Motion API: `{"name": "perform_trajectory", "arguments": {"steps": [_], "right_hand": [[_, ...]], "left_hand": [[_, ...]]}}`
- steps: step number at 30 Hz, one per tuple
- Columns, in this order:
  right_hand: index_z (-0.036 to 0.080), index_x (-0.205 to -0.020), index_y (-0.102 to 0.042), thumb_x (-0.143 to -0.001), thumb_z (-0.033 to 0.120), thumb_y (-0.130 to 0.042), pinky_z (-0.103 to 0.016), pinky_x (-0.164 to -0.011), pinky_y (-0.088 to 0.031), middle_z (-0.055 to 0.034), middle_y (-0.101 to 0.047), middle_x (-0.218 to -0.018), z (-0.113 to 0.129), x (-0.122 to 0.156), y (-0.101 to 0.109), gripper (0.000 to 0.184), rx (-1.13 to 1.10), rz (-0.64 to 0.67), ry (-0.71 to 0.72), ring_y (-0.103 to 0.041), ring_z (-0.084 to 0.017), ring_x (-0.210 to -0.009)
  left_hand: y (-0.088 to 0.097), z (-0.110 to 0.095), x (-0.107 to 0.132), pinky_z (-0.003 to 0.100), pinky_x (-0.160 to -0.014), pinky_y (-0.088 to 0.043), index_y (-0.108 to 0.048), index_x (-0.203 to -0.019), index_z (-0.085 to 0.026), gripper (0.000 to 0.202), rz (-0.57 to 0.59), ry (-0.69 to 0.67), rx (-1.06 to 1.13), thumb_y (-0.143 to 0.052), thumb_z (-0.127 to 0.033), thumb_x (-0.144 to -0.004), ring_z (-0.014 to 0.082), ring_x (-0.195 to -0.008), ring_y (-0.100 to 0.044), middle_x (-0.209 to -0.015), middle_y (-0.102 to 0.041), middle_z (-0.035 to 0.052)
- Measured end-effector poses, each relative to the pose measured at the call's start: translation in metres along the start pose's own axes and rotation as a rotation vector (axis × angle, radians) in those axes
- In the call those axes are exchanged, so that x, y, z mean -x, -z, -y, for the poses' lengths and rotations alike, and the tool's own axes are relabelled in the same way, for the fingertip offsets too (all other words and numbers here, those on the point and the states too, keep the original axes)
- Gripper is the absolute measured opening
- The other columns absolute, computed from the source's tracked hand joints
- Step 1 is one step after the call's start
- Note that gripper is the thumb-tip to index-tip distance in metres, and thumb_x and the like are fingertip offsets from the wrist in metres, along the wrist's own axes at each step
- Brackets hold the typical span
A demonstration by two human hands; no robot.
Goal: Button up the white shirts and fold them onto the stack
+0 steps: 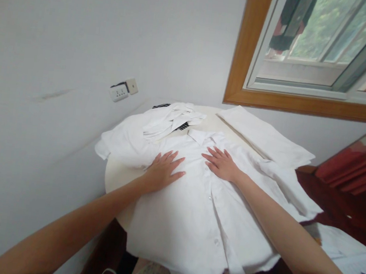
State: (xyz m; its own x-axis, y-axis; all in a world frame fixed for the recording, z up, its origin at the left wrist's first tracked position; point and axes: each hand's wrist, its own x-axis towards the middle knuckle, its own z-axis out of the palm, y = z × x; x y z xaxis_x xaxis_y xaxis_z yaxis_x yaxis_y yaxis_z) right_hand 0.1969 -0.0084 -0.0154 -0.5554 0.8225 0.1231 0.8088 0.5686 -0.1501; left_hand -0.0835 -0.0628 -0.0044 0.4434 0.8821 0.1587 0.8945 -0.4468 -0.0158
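A white button-up shirt lies spread, front side up, over a round cream table. Its collar points to the far side and its lower hem hangs over the near edge. My left hand rests flat on the left chest of the shirt, fingers apart. On the other side of the button line, my right hand lies flat near the collar, its fingers spread too. Neither hand grips the cloth. One sleeve reaches out over the table's right edge.
Behind the shirt lie a crumpled white cloth and, to the right, a folded white cloth. A wall socket is at the left, a wood-framed window at the right. Papers and a red curtain are low on the right.
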Motion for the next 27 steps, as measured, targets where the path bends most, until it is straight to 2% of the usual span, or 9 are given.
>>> {"name": "perform_trajectory", "arguments": {"steps": [3, 5, 7, 12, 15, 18, 22, 24, 27], "right_hand": [[0.038, -0.145, -0.038, -0.098, 0.051, -0.027, -0.057, -0.113, -0.017, -0.0003, -0.025, -0.157, 0.000, 0.000, 0.000, 0.051, 0.011, -0.003, 0.007, -0.020, -0.029, -0.145], [0.038, -0.146, -0.038, -0.098, 0.051, -0.026, -0.057, -0.113, -0.017, -0.0002, -0.025, -0.157, 0.000, 0.000, 0.000, 0.051, 0.021, -0.009, 0.008, -0.021, -0.028, -0.145], [0.038, -0.146, -0.037, -0.098, 0.051, -0.026, -0.057, -0.113, -0.018, 0.0001, -0.025, -0.157, 0.000, 0.000, 0.001, 0.051, 0.027, -0.009, 0.011, -0.021, -0.028, -0.145], [0.039, -0.146, -0.037, -0.098, 0.052, -0.026, -0.057, -0.113, -0.018, 0.0008, -0.024, -0.158, -0.001, 0.000, 0.000, 0.051, 0.036, 0.010, 0.019, -0.021, -0.028, -0.145], [0.038, -0.146, -0.038, -0.098, 0.052, -0.025, -0.057, -0.113, -0.017, 0.0004, -0.024, -0.158, -0.001, 0.000, 0.000, 0.051, 0.027, 0.002, 0.018, -0.021, -0.028, -0.145], [0.038, -0.145, -0.039, -0.098, 0.052, -0.026, -0.058, -0.113, -0.017, -0.0001, -0.026, -0.157, -0.001, 0.000, 0.000, 0.051, 0.010, -0.002, 0.019, -0.021, -0.028, -0.145], [0.038, -0.144, -0.040, -0.098, 0.052, -0.028, -0.058, -0.113, -0.017, -0.0004, -0.028, -0.157, 0.000, 0.000, 0.001, 0.050, -0.012, -0.011, 0.015, -0.022, -0.028, -0.144], [0.037, -0.145, -0.040, -0.096, 0.054, -0.031, -0.058, -0.113, -0.017, -0.0011, -0.031, -0.155, -0.001, -0.001, 0.000, 0.052, -0.049, -0.032, 0.022, -0.024, -0.028, -0.144], [0.030, -0.145, -0.041, -0.098, 0.049, -0.030, -0.052, -0.114, -0.023, -0.0033, -0.039, -0.151, -0.007, -0.004, -0.001, 0.052, -0.180, -0.123, 0.028, -0.033, -0.024, -0.140]], "left_hand": [[-0.006, -0.012, -0.027, 0.054, -0.112, -0.026, -0.050, -0.138, -0.022, 0.055, -0.078, 0.012, -0.003, -0.034, -0.052, -0.095, 0.0324, -0.140, -0.032, -0.151, -0.039, 0.0127], [-0.014, -0.018, -0.048, 0.054, -0.113, -0.024, -0.047, -0.141, -0.024, 0.056, -0.110, 0.015, 0.023, -0.035, -0.052, -0.094, 0.0321, -0.141, -0.030, -0.152, -0.038, 0.0106], [-0.022, -0.018, -0.065, 0.057, -0.113, -0.022, -0.043, -0.143, -0.028, 0.057, -0.096, 0.064, 0.051, -0.034, -0.055, -0.093, 0.0325, -0.142, -0.028, -0.153, -0.036, 0.0085], [-0.032, 0.007, -0.085, 0.058, -0.114, -0.017, -0.038, -0.145, -0.031, 0.064, -0.029, 0.170, 0.068, -0.029, -0.064, -0.091, 0.0312, -0.144, -0.025, -0.156, -0.030, 0.0070], [-0.032, 0.021, -0.089, 0.056, -0.115, -0.018, -0.038, -0.146, -0.027, 0.065, -0.022, 0.199, 0.058, -0.027, -0.063, -0.092, 0.0310, -0.144, -0.025, -0.156, -0.029, 0.0088], [-0.029, 0.025, -0.091, 0.057, -0.114, -0.020, -0.038, -0.146, -0.021, 0.067, -0.018, 0.269, 0.036, -0.026, -0.060, -0.093, 0.0321, -0.142, -0.027, -0.155, -0.031, 0.0142], [-0.017, 0.011, -0.095, 0.062, -0.107, -0.027, -0.042, -0.142, -0.017, 0.059, -0.004, 0.334, -0.027, -0.032, -0.049, -0.094, 0.0358, -0.138, -0.033, -0.150, -0.037, 0.0190], [-0.008, -0.004, -0.098, 0.062, -0.106, -0.028, -0.048, -0.136, -0.016, 0.049, -0.031, 0.284, -0.070, -0.038, -0.036, -0.093, 0.0354, -0.135, -0.037, -0.146, -0.043, 0.0191], [-0.001, -0.029, -0.102, 0.054, -0.108, -0.031, -0.056, -0.127, -0.015, 0.040, -0.083, 0.126, -0.058, -0.038, -0.024, -0.092, 0.0300, -0.129, -0.045, -0.137, -0.053, 0.0165]]}}
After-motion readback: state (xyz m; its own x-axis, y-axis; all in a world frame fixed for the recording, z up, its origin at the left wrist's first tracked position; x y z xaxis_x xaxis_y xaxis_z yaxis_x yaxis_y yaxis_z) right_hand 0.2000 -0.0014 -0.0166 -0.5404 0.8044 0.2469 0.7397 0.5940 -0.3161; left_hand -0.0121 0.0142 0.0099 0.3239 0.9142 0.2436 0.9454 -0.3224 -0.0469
